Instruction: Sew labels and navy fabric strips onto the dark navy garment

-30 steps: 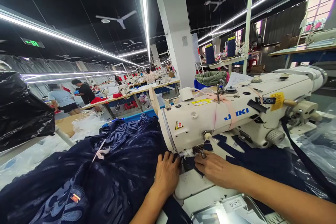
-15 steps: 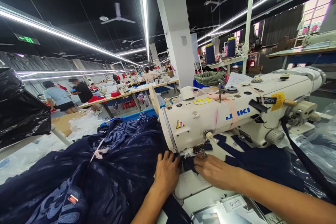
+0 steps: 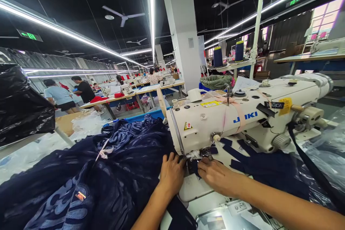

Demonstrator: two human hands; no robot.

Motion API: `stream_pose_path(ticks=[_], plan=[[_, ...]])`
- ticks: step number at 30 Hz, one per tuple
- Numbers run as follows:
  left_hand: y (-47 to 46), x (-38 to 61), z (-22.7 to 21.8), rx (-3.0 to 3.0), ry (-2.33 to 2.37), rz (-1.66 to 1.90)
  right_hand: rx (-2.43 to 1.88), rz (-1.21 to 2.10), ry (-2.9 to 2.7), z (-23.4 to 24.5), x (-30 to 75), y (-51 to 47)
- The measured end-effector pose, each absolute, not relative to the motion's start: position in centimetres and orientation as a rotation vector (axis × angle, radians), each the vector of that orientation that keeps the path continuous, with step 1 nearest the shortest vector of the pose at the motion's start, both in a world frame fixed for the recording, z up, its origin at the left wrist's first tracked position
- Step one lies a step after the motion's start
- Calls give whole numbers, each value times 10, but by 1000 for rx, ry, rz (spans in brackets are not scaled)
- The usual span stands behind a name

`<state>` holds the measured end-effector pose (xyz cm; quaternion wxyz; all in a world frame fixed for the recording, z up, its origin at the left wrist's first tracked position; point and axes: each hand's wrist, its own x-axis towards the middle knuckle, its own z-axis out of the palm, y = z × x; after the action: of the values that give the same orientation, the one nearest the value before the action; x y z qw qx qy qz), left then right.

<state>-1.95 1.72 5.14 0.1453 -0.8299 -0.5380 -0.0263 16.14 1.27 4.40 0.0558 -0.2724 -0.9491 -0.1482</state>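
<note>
A white Juki sewing machine (image 3: 242,118) stands across the table in front of me. Dark navy patterned fabric (image 3: 107,172) is heaped to its left and runs under the needle area (image 3: 198,155). My left hand (image 3: 171,174) lies flat on the fabric just left of the presser foot, fingers stretched toward it. My right hand (image 3: 215,176) rests on the fabric right of the foot, fingers pressed down on the cloth at the needle. More navy pieces (image 3: 269,165) lie under the machine arm.
A black plastic bag (image 3: 21,104) hangs at the far left. Two navy thread cones (image 3: 228,54) sit on a stand behind the machine. A white pillar (image 3: 183,28) rises behind. People stand at other sewing tables (image 3: 129,95) at the back left.
Both hands have edged slightly forward toward the presser foot with the fabric. The camera has shifted a little; the machine sits lower and further right in view.
</note>
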Motion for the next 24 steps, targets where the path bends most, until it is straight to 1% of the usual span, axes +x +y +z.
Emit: stream_pose_path(ticks=[8, 14, 24], plan=[[23, -20, 52, -2403, -1558, -68, -866, -535, -2782, 36, 153, 10], [25, -18, 51, -2381, -1550, -78, -895, -475, -2729, 26, 148, 15], [21, -19, 52, -2374, -1609, -107, -889, -362, -2776, 39, 175, 35]])
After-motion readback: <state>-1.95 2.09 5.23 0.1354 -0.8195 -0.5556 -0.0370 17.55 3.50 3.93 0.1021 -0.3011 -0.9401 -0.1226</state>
